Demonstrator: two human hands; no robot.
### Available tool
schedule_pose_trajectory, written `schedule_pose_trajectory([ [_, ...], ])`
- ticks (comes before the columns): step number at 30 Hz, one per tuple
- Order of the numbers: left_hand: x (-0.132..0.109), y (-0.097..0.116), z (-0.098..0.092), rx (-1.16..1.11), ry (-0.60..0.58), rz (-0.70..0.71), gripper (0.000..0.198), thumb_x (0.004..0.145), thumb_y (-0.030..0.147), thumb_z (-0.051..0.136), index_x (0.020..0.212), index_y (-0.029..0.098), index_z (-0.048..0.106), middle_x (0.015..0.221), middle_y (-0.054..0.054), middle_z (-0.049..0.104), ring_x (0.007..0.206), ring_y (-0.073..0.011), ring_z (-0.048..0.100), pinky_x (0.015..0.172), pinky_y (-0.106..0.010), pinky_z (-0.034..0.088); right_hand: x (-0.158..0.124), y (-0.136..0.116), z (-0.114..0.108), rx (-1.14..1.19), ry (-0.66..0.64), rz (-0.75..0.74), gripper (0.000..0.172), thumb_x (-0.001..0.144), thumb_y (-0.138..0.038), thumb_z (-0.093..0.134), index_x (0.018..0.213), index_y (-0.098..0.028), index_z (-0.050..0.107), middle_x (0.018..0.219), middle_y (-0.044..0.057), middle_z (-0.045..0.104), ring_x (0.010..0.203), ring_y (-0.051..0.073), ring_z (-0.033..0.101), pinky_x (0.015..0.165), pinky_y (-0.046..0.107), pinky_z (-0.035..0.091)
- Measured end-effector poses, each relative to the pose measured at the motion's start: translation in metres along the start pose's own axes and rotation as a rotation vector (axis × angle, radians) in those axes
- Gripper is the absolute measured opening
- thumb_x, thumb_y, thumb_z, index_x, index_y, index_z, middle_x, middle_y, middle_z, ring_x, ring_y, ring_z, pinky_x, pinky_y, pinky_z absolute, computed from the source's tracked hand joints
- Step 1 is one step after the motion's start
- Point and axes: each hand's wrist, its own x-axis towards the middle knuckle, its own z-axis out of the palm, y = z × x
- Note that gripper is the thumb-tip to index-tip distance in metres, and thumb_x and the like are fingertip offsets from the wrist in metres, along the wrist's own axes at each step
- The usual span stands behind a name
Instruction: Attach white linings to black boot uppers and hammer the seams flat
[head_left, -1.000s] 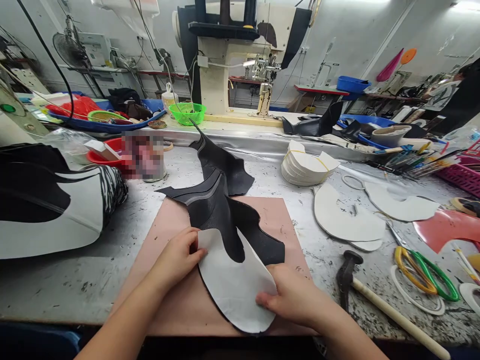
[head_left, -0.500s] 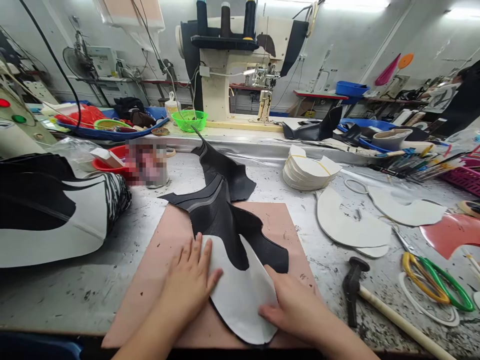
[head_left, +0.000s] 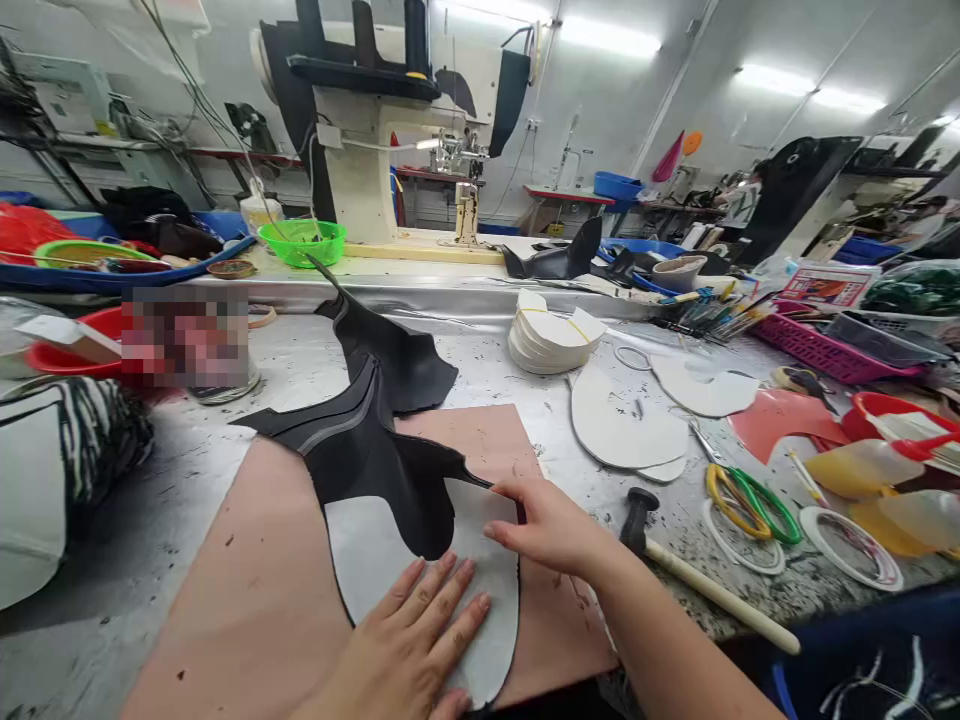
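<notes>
On the pink cutting mat (head_left: 247, 560) at the near edge of the worktop (head_left: 480, 370) lay a black leather upper piece (head_left: 375, 430), its far end curling up off the mat toward the sewing machine (head_left: 360, 120). White lining piece (head_left: 390, 560) sat over its near end. Left hand (head_left: 412, 640) lay flat on the white lining, palm down, fingers spread, grip released, pressing rather than grasping. Right hand (head_left: 547, 525) rested at the lining's right edge, fingertips on the seam where black met white, grip likewise loose, nothing clenched. Just right of the mat lay a hammer (head_left: 697, 570) with pale wooden handle. Beyond it, green-and-yellow scissors (head_left: 742, 500), loose white cut pieces (head_left: 622, 430), and a banded stack of white pieces (head_left: 551, 340).
</notes>
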Motion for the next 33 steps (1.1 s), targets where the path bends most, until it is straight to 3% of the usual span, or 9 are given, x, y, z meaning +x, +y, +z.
schedule_pose_trajectory([
  [5, 0.01, -0.007, -0.008, 0.128, 0.077, 0.107, 0.061, 0.081, 0.037, 0.052, 0.137, 0.021, 0.033, 0.139, -0.011, 0.041, 0.125, -0.0261, 0.041, 0.1, -0.037, 0.036, 0.022, 0.01, -0.009, 0.001, 0.052, 0.046, 0.021, 0.069, -0.016, 0.065, 0.089, -0.02, 0.064, 0.083, 0.001, 0.067, 0.076, 0.017, 0.06, 0.062, 0.024, 0.043],
  [7, 0.02, -0.003, -0.003, 0.158, 0.197, 0.087, 0.036, 0.081, 0.031, 0.051, 0.116, 0.02, 0.054, 0.129, -0.011, 0.053, 0.12, -0.0251, 0.047, 0.099, -0.036, 0.037, 0.029, 0.014, -0.009, -0.002, 0.052, 0.048, 0.02, 0.067, -0.011, 0.065, 0.085, -0.02, 0.064, 0.077, 0.0, 0.066, 0.072, 0.015, 0.059, 0.059, 0.023, 0.043],
  [9, 0.032, 0.002, 0.004, 0.155, 0.352, 0.001, 0.015, 0.082, 0.022, 0.047, 0.085, 0.019, 0.061, 0.111, -0.009, 0.064, 0.109, -0.0228, 0.055, 0.098, -0.035, 0.037, 0.034, 0.017, -0.008, -0.004, 0.049, 0.047, 0.02, 0.065, -0.007, 0.064, 0.081, -0.019, 0.064, 0.072, -0.002, 0.064, 0.067, 0.013, 0.058, 0.056, 0.021, 0.042],
  [11, 0.041, 0.007, 0.011, 0.162, 0.454, -0.065, 0.021, 0.084, 0.017, 0.041, 0.074, 0.018, 0.059, 0.098, -0.007, 0.067, 0.101, -0.0201, 0.059, 0.098, -0.034, 0.035, 0.037, 0.02, -0.008, -0.011, 0.05, 0.045, 0.02, 0.064, -0.006, 0.066, 0.08, -0.019, 0.063, 0.07, -0.003, 0.063, 0.065, 0.012, 0.058, 0.054, 0.02, 0.041],
  [17, 0.047, 0.003, 0.011, 0.244, 0.469, -0.216, 0.053, 0.087, 0.052, 0.036, 0.111, 0.012, 0.06, 0.118, -0.016, 0.06, 0.116, -0.029, 0.049, 0.105, -0.048, 0.017, 0.035, 0.018, -0.004, -0.104, 0.101, 0.004, 0.022, 0.064, -0.005, 0.06, 0.082, -0.019, 0.062, 0.072, -0.003, 0.063, 0.067, 0.012, 0.057, 0.055, 0.019, 0.04],
  [20, 0.047, 0.0, 0.009, 0.266, 0.431, -0.234, 0.063, 0.082, 0.059, 0.038, 0.117, 0.011, 0.059, 0.125, -0.019, 0.055, 0.117, -0.0311, 0.048, 0.101, -0.047, 0.02, 0.029, 0.014, 0.002, -0.187, 0.167, -0.008, 0.025, 0.065, -0.006, 0.056, 0.086, -0.019, 0.06, 0.076, -0.002, 0.064, 0.069, 0.013, 0.058, 0.057, 0.02, 0.041],
  [27, 0.06, -0.012, 0.001, 0.284, 0.388, -0.321, 0.038, 0.09, 0.027, 0.034, 0.111, 0.016, 0.063, 0.117, -0.009, 0.063, 0.1, -0.0226, 0.057, 0.086, -0.039, 0.031, 0.021, 0.007, 0.025, -0.428, 0.338, -0.023, 0.027, 0.069, -0.007, 0.051, 0.095, -0.015, 0.058, 0.088, 0.007, 0.063, 0.08, 0.021, 0.057, 0.07, 0.031, 0.045],
  [30, 0.063, -0.015, 0.003, 0.294, 0.412, -0.327, 0.043, 0.089, 0.033, 0.034, 0.116, 0.011, 0.059, 0.121, -0.014, 0.059, 0.108, -0.0252, 0.053, 0.099, -0.044, 0.021, 0.014, 0.007, 0.034, -0.511, 0.403, -0.05, 0.034, 0.073, -0.003, 0.046, 0.105, -0.011, 0.057, 0.103, 0.014, 0.059, 0.094, 0.026, 0.053, 0.082, 0.038, 0.043],
  [33, 0.064, -0.018, 0.01, 0.287, 0.399, -0.324, 0.049, 0.087, 0.04, 0.036, 0.118, 0.009, 0.058, 0.123, -0.015, 0.057, 0.117, -0.0264, 0.047, 0.106, -0.044, 0.01, 0.003, 0.012, 0.046, -0.591, 0.38, -0.214, 0.041, 0.081, -0.004, 0.04, 0.119, -0.011, 0.053, 0.121, 0.014, 0.055, 0.109, 0.025, 0.048, 0.096, 0.04, 0.036],
])
